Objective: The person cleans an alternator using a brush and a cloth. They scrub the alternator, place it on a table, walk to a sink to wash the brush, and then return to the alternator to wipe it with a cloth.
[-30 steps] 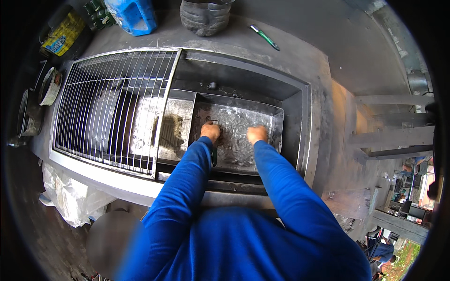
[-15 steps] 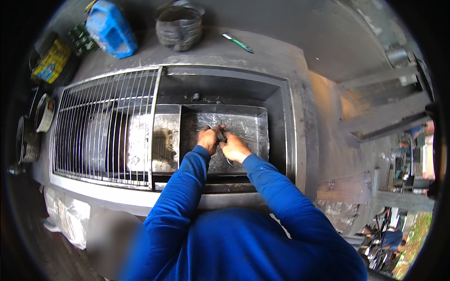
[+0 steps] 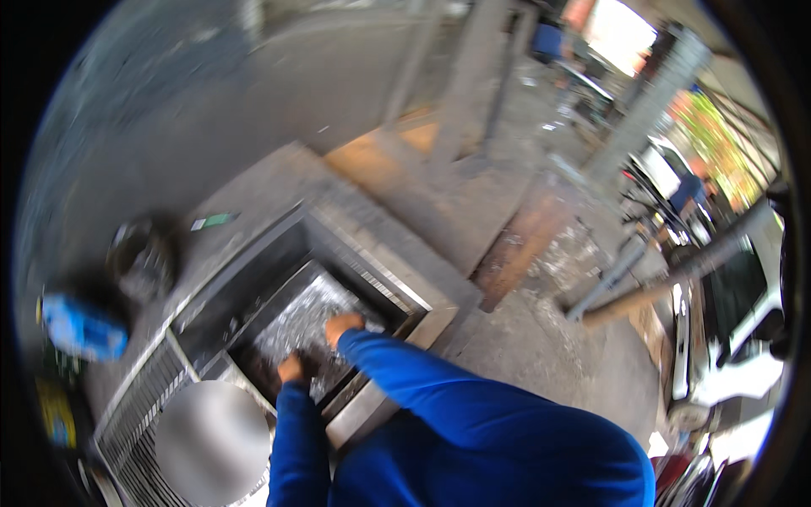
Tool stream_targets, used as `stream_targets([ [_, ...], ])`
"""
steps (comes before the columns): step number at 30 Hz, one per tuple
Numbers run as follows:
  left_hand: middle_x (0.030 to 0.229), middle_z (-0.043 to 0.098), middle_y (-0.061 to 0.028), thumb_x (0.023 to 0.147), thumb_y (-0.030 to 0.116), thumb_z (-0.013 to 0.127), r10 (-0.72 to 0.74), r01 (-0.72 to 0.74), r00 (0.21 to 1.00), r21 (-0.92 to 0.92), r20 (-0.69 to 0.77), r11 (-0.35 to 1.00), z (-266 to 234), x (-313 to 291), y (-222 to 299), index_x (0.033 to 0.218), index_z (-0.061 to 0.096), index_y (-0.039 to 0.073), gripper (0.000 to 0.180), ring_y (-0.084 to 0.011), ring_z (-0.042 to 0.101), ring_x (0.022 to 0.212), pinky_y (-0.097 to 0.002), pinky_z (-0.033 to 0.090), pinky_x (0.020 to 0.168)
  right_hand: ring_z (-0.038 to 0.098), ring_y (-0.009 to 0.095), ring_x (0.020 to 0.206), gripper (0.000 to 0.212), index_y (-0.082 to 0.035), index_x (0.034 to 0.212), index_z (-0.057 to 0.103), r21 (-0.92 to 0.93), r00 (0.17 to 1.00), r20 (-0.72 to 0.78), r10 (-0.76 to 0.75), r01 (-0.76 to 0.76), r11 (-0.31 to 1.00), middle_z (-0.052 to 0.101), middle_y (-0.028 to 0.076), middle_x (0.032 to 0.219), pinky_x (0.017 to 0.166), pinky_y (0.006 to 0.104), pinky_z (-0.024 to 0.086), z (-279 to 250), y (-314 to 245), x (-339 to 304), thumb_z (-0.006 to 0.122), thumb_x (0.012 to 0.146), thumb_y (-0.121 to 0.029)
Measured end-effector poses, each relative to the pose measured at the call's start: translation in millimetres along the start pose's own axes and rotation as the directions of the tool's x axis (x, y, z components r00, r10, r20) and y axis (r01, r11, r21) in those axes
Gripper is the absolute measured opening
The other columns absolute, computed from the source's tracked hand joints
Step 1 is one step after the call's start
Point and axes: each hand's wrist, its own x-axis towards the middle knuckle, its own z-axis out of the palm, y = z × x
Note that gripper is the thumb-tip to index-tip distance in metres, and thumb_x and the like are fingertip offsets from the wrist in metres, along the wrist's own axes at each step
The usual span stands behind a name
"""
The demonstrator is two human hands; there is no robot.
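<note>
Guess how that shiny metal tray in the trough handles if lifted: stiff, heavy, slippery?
The metal tray is probably stiff: it looks like flat sheet metal with straight raised edges. Possibly slippery, since its surface glistens as if wet. Likely awkward one-handed; both the left hand and right hand rest on it.

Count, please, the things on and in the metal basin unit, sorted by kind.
Foil-lined trays: 1
Wire grates: 1
Round metal lids: 1
Blue containers: 1
Dark buckets: 1
Green pens: 1
Hands, left hand and right hand, both in the tray: 2
Total: 8
</note>
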Motion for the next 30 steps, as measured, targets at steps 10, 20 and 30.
stream_targets([
  [10, 0.128, 0.063, -0.0183, 0.101, 0.043, 0.036, 0.494, 0.460, 0.834, -0.803, 0.245, -0.379, 2.6, -2.0, -6.6, 0.127, 0.057, 0.003, 0.052, -0.0333, 0.061, 0.118, -0.0480, 0.046, 0.105, 0.070, 0.032, 0.105, 0.025, -0.010, 0.097, 0.078, 0.035, 0.895, -0.222, -0.387, 0.404, 0.914, 0.074, 0.014, 0.108, 0.088, 0.0433, 0.055, 19.4, -55.4, -59.1, 0.061, 0.083, -0.022],
  [20, 0.120, 0.068, -0.0115, 0.099, 0.044, 0.044, 0.195, 0.393, 0.919, -0.842, 0.343, -0.370, 4.6, 11.2, -1.7, 0.124, 0.059, 0.007, 0.047, -0.0267, 0.066, 0.109, -0.0438, 0.054, 0.093, 0.070, 0.032, 0.105, 0.031, -0.005, 0.103, 0.076, 0.140, 0.929, -0.136, -0.344, 0.362, 0.922, 0.073, 0.017, 0.108, 0.087, 0.0441, 0.055, -20.7, -31.6, -97.0, 0.067, 0.079, -0.022],
  [30, 0.136, 0.055, -0.0151, 0.096, 0.056, 0.044, 0.014, 0.539, 0.839, -0.829, 0.544, -0.148, 12.9, 11.7, -28.3, 0.139, 0.047, 0.006, 0.067, -0.0310, 0.051, 0.122, -0.0461, 0.036, 0.108, 0.071, 0.033, 0.100, 0.026, -0.004, 0.100, 0.077, 0.140, 0.932, -0.343, 0.112, -0.067, 0.988, 0.074, 0.016, 0.105, 0.080, 0.0462, 0.057, 4.3, -10.8, -53.5, 0.071, 0.079, -0.020],
])
